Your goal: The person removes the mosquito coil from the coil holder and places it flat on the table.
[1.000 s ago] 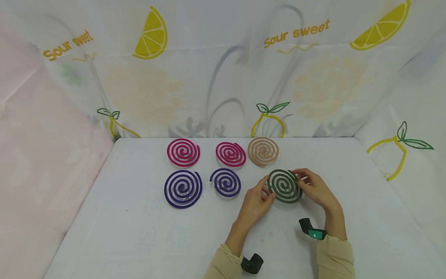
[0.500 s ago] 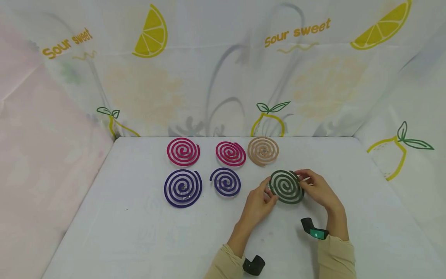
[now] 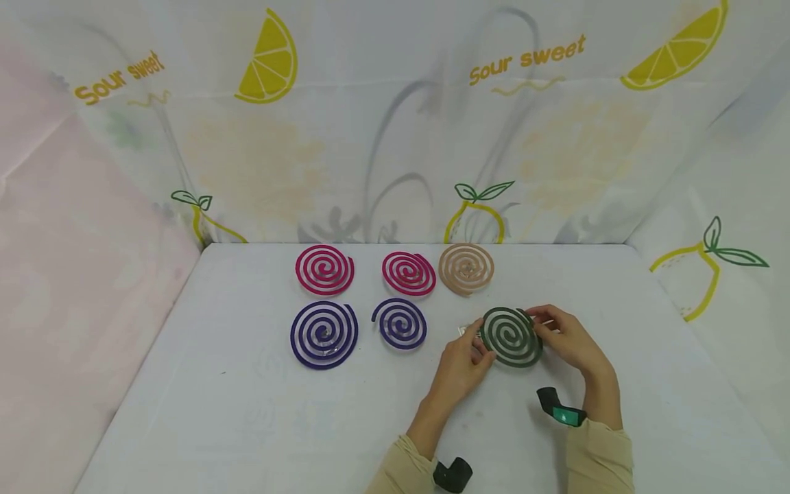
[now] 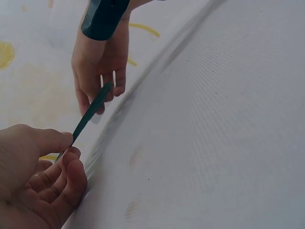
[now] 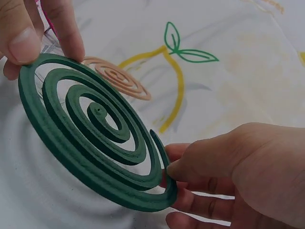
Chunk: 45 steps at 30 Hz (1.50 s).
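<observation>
A dark green mosquito coil [image 3: 509, 334] is held between both hands, raised over the white table with a shadow beneath it in the right wrist view. My left hand [image 3: 459, 365] pinches its left edge between thumb and fingers. On the opposite edge, by the coil's free outer end, my right hand [image 3: 566, 339] grips with thumb and fingers. In the left wrist view the green coil [image 4: 88, 114] appears edge-on. A small clear, shiny piece [image 3: 465, 331] shows just left of the left fingertips.
Two pink coils [image 3: 325, 268] and a tan coil [image 3: 467, 269] lie along the table's back edge. In front of them are two purple coils [image 3: 400, 324], left of the hands. A lemon-print cloth [image 3: 395, 137] hangs behind the table.
Both hands have shifted slightly to the right and nearer the person, carrying the green coil with them. The clear piece left of the left fingertips shows more now. The other coils lie as before.
</observation>
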Each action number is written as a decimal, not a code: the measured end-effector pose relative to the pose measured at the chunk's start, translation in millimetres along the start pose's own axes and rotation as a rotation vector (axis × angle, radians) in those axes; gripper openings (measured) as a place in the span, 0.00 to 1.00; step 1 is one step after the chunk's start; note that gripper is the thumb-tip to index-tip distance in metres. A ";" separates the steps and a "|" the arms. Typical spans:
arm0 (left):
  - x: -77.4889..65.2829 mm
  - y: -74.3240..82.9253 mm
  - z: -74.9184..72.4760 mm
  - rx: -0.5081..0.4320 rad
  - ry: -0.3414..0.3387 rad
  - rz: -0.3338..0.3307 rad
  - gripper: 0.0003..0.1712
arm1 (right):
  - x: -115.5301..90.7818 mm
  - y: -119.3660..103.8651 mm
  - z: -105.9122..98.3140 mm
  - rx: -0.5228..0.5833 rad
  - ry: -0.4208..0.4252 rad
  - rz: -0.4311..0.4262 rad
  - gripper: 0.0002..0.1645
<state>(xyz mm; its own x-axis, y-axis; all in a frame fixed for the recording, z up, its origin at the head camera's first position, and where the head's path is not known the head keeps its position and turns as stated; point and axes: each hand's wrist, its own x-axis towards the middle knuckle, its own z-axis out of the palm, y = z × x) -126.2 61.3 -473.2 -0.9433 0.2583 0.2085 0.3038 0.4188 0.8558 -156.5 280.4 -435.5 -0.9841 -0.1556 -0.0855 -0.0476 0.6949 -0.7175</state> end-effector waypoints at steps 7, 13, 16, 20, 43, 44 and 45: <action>-1.7 2.8 2.0 0.026 0.007 -0.009 0.32 | -0.5 4.3 -0.5 -0.005 -0.013 0.015 0.19; -2.9 2.3 6.5 0.090 0.021 -0.015 0.32 | -2.1 5.2 -1.2 -0.010 -0.019 0.017 0.18; -3.5 3.7 10.3 0.177 0.042 -0.014 0.32 | -3.2 6.0 -1.8 -0.016 -0.024 0.026 0.18; -4.8 6.3 14.5 0.275 0.065 -0.022 0.32 | -4.3 7.9 -2.2 -0.013 -0.027 0.021 0.18; -2.6 11.1 24.7 0.488 0.043 -0.025 0.33 | -7.3 11.1 -0.7 -0.052 -0.001 0.027 0.17; -2.2 11.0 24.8 0.491 0.041 -0.026 0.33 | -7.1 11.3 -0.6 -0.049 -0.002 0.028 0.17; -1.7 11.1 25.0 0.494 0.040 -0.027 0.33 | -7.0 11.3 -0.5 -0.051 -0.002 0.029 0.17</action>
<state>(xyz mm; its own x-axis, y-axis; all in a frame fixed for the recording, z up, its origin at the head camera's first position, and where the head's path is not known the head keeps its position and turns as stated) -117.9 87.3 -475.9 -0.9532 0.2123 0.2154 0.2971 0.7896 0.5368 -150.3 289.6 -442.7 -0.9849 -0.1360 -0.1069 -0.0278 0.7342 -0.6784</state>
